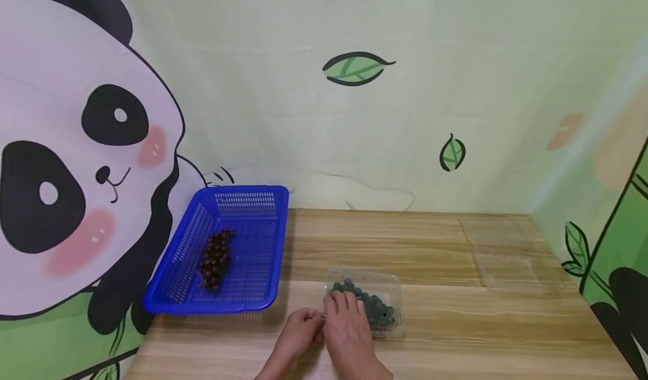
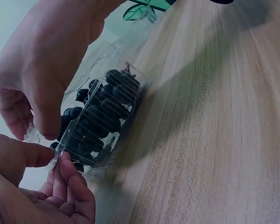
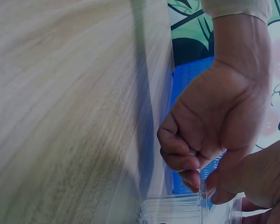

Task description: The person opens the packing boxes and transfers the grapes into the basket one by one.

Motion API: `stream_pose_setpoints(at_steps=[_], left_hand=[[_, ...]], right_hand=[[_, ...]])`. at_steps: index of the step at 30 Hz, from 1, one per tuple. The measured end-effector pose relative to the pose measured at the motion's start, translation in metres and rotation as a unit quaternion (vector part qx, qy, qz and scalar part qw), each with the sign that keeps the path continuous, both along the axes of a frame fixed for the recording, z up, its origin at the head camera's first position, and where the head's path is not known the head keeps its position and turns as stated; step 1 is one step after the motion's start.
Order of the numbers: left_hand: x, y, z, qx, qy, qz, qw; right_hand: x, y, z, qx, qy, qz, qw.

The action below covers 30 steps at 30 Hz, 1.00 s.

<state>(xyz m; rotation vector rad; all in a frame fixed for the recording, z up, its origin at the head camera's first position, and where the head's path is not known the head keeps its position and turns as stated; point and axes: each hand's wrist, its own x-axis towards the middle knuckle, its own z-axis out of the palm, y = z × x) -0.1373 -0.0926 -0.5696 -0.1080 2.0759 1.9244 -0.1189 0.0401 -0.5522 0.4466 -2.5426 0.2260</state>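
A clear plastic box (image 1: 401, 307) holding a bunch of dark grapes (image 1: 377, 311) rests on the table near its front. My left hand (image 1: 300, 334) pinches the box's near-left edge between thumb and forefinger, its other fingers curled below. Over the left side of the box lies my right hand (image 1: 348, 326), covering part of the grapes. In the left wrist view the right hand (image 2: 46, 70) bends its thumb and fingers round the plastic at that same edge, close above the left hand (image 2: 28, 182). Ribbed walls of the box (image 3: 172, 210) show in the right wrist view.
At the left a blue perforated basket (image 1: 217, 308) contains a bunch of reddish-brown grapes (image 1: 215, 259). Toward the back right of the wooden table (image 1: 430, 245) lies more clear plastic packaging (image 1: 506, 259). A printed panda backdrop (image 1: 304, 121) stands behind and beside the table.
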Motion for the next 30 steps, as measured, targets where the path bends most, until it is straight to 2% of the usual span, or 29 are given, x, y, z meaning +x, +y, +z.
stream_pose_setpoints(at_steps=[16, 22, 30], left_hand=[[-0.001, 0.006, 0.009, 0.020, -0.006, 0.022, 0.9995], [-0.003, 0.006, 0.010, 0.030, -0.019, 0.024, 0.9991], [-0.004, 0.006, 0.009, 0.031, -0.027, 0.028, 0.9988]], right_hand=[[0.000, 0.010, 0.004, -0.012, -0.016, 0.000, 0.9998], [-0.002, 0.021, 0.003, -0.022, 0.002, -0.010, 0.9997], [-0.001, 0.037, 0.005, -0.042, -0.014, -0.019, 0.9989]])
